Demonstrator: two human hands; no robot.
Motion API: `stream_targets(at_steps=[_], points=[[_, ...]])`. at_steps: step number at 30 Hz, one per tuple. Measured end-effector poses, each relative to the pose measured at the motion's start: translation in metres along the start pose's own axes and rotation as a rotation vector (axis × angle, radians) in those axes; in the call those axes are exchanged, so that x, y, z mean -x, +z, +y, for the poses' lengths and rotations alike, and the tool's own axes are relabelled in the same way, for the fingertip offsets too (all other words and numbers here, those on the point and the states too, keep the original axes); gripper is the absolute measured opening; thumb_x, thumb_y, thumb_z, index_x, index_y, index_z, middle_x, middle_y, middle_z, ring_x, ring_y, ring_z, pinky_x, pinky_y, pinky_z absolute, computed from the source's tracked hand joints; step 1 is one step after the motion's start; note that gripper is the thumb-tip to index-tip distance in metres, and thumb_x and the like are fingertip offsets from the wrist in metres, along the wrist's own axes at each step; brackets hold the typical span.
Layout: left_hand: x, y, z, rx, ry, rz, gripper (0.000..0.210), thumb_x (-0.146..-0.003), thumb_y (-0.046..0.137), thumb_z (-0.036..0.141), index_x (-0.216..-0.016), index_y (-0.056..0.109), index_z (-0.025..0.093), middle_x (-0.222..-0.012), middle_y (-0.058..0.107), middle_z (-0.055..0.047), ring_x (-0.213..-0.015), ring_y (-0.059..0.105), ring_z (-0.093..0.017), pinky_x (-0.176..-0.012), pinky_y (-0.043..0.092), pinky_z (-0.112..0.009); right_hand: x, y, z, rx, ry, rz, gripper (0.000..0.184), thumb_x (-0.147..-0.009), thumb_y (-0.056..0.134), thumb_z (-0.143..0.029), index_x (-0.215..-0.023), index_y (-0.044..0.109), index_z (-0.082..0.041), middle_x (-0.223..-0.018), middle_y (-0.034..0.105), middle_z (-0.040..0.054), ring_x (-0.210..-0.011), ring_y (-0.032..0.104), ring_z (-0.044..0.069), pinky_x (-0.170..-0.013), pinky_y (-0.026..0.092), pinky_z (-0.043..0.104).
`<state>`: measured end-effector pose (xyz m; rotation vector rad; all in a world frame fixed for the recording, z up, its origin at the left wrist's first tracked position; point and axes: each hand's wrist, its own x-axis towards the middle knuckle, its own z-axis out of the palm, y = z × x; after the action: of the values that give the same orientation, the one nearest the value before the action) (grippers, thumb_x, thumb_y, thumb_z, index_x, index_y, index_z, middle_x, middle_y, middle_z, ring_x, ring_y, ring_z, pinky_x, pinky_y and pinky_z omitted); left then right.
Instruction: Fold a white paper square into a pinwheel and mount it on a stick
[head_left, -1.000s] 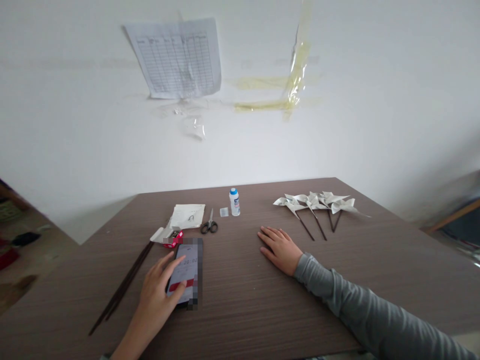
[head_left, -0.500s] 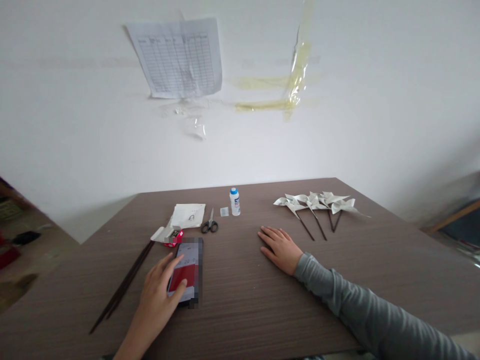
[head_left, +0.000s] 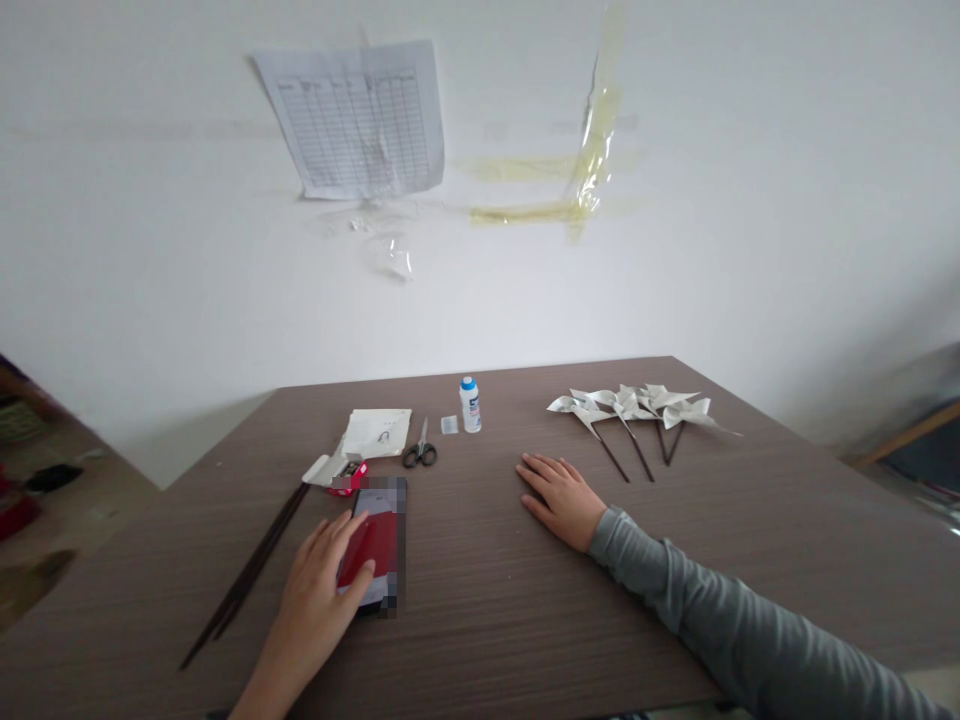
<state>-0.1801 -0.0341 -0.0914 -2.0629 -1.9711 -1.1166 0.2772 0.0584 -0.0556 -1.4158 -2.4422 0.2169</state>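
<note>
My left hand point(head_left: 319, 582) is over a smartphone point(head_left: 381, 540) that lies on the brown table, its fingers apart and touching or hovering at the screen. The screen shows a large red block; part of the phone is pixelated. My right hand point(head_left: 561, 500) rests flat on the tabletop with fingers outstretched, holding nothing. Beyond it lie several paper pinwheels point(head_left: 634, 404) on dark sticks. Just past the phone sits a small red box point(head_left: 349, 478) with its flap up. Black-handled scissors point(head_left: 421, 452) lie next to a stack of white paper point(head_left: 377, 432).
A white glue bottle point(head_left: 470, 408) with a blue cap stands upright near the back, beside a small clear square point(head_left: 448, 425). Several dark sticks point(head_left: 247, 572) lie at the left. The table point(head_left: 480, 640) meets a white wall with a taped printed sheet point(head_left: 360, 120).
The red block on the phone's screen has grown taller, covering where digits showed before. Both hands stay where they were.
</note>
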Motion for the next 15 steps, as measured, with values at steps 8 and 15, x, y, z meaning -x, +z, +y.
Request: stream_targets(at_steps=[8, 15], points=[[0.002, 0.002, -0.007, -0.007, -0.006, -0.017, 0.058, -0.109, 0.064, 0.057, -0.155, 0.089, 0.032, -0.163, 0.092, -0.014, -0.164, 0.079, -0.047, -0.14, 0.067, -0.074, 0.001, -0.001, -0.001, 0.022, 0.012, -0.008, 0.06, -0.129, 0.064, -0.045, -0.186, 0.076, -0.033, -0.198, 0.068, 0.0147, -0.184, 0.065, 0.041, -0.154, 0.053, 0.07], [0.003, 0.008, -0.017, -0.008, 0.01, -0.02, 0.061, -0.11, 0.064, 0.056, -0.157, 0.09, 0.029, -0.167, 0.09, -0.016, -0.163, 0.079, -0.049, -0.14, 0.066, -0.077, 0.0, 0.0, -0.002, -0.007, 0.025, -0.024, 0.062, -0.128, 0.065, -0.042, -0.188, 0.075, -0.03, -0.2, 0.064, 0.0174, -0.187, 0.062, 0.043, -0.156, 0.049, 0.075]])
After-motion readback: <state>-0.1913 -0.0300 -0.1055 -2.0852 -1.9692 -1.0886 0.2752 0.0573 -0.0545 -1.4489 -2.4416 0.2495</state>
